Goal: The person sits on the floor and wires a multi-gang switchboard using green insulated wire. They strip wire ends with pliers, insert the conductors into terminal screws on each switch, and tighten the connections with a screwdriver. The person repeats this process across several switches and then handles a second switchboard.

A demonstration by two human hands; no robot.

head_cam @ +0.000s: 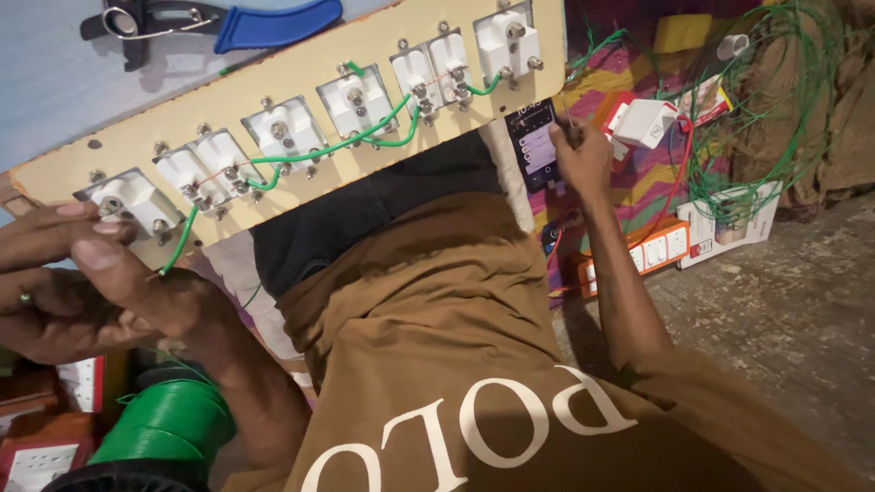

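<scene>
Nearest, at the lower left, a green wire spool (173,421) sat beside red boxes (41,428), just under the left hand (87,278). That hand's grip was clenched, thumb and fingers pinching the end of a green wire (182,239) at the left end of a long tan board (301,87). The board lay tilted across the person's lap, carrying a row of white switch and socket backs (284,128) linked by loops of the same green wire.

Farther right, the right hand (583,155) reached out over a patterned cloth (638,182), its grip closed around a thin tool whose kind I could not tell, just beside a dark phone (533,141) and a white plug box (645,123). An orange switch strip (652,248) lay near that forearm. Beyond, a loose tangle of green wire (775,109) spread over the floor. At the far left, blue-handled pliers (246,23) rested above the board.
</scene>
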